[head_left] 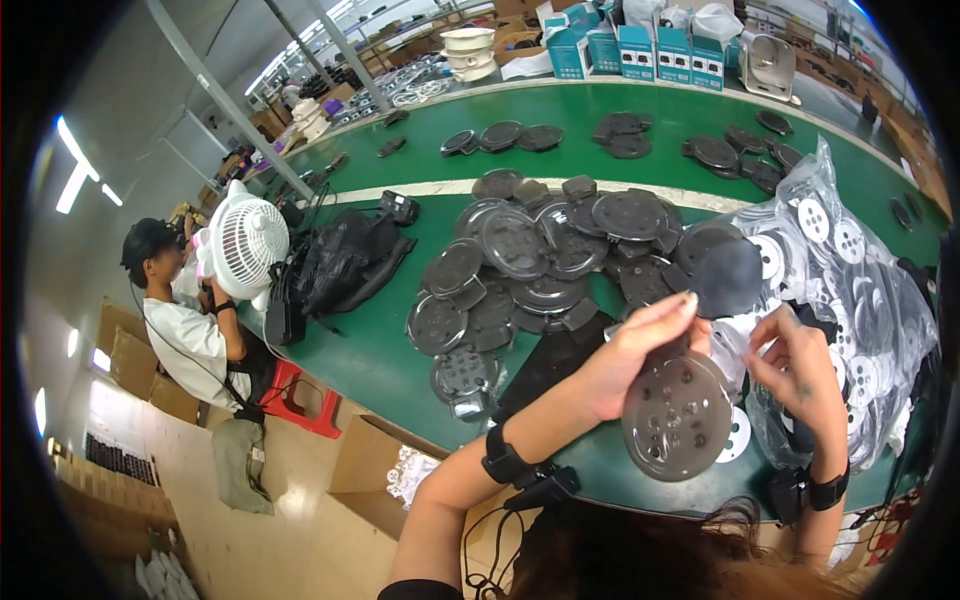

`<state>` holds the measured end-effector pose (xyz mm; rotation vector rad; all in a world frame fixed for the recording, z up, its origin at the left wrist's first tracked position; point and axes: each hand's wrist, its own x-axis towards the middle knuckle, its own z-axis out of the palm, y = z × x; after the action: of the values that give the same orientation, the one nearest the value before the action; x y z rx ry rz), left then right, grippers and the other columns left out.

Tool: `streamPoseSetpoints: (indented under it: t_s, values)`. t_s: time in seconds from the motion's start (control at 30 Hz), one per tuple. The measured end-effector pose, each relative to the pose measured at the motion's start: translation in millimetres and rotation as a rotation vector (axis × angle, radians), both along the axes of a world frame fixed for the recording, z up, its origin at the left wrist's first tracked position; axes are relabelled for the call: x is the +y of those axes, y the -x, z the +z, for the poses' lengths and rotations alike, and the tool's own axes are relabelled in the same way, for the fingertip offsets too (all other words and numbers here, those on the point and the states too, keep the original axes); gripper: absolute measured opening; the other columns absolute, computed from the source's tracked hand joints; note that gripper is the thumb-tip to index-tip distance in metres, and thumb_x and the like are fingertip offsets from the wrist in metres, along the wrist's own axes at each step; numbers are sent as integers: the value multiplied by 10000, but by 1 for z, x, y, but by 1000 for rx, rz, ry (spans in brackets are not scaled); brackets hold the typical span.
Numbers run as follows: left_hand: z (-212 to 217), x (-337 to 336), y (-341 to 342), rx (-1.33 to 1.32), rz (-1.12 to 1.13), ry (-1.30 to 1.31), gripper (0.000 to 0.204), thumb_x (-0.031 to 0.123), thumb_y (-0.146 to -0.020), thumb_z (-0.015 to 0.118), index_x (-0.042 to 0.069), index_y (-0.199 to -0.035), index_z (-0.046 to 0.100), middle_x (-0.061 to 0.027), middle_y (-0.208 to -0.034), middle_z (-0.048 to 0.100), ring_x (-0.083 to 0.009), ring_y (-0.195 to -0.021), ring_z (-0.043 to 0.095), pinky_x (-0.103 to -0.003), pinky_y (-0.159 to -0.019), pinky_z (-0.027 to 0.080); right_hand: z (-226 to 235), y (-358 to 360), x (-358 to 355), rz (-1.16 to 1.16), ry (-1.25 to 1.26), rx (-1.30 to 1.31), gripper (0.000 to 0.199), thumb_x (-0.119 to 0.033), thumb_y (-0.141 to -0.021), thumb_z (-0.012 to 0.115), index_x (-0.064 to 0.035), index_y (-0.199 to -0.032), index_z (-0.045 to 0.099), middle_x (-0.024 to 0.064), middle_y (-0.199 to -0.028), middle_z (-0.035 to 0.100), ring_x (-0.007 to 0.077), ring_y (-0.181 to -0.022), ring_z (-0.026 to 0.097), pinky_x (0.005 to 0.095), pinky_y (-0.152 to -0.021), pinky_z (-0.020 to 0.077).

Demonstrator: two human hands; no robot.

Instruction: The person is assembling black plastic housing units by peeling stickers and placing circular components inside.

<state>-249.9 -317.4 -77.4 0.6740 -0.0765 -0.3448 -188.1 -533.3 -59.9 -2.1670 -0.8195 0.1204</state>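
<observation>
My left hand (648, 350) is closed around a round, dark translucent plastic part (678, 418) with several small studs or holes in its face. At the thumb tip of that hand stands a smooth dark grey disc (727, 280); I cannot tell whether it is joined to the round part. Just to the right, my right hand (797, 368) is raised with fingers curled and thumb and fingertips close together; anything between them is too small to make out. Beyond my hands lies a pile of similar dark round parts (514, 243). A white disc with holes (735, 436) shows beside the held part.
A clear plastic bag (868, 300) of white perforated discs lies at right. More dark parts lie on the green conveyor (400, 165), with teal boxes (637, 52) behind. At left are a black bag (350, 262), an open carton (372, 470) and a person (190, 325) with a white fan (246, 240).
</observation>
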Motion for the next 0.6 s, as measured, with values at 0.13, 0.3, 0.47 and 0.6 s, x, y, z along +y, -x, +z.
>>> streamPoseSetpoints:
  t_s: [0.13,0.3,0.47,0.6]
  values:
    - [-17,-11,4,16,-137,90,187,260,-972,400,80,-929,425,-26,-723,452,-102,-632,442,-239,-594,404,-3,2,8,44,-454,136,645,-146,-696,743,-19,-1234,412,131,-1141,507,189,-911,569,316,-783,467]
    - [-23,-28,15,122,-240,112,222,258,-950,461,73,-1070,487,3,-867,515,-82,-766,522,-228,-684,448,-17,16,17,288,-583,222,903,-176,-608,823,-15,-1318,288,172,-1354,376,277,-1130,503,396,-970,385]
    - [-27,-26,17,112,-294,116,201,222,-934,494,92,-1087,511,24,-931,537,-68,-856,550,-230,-773,460,-20,26,29,263,-742,352,972,-66,-587,814,-60,-1355,220,189,-1310,403,275,-1088,523,385,-928,426]
    - [-26,-22,19,127,-313,100,225,237,-936,492,85,-1103,483,17,-902,544,-58,-797,561,-209,-688,477,-19,22,29,321,-776,298,950,-12,-598,801,-68,-1357,234,175,-1318,391,253,-1104,513,361,-913,431]
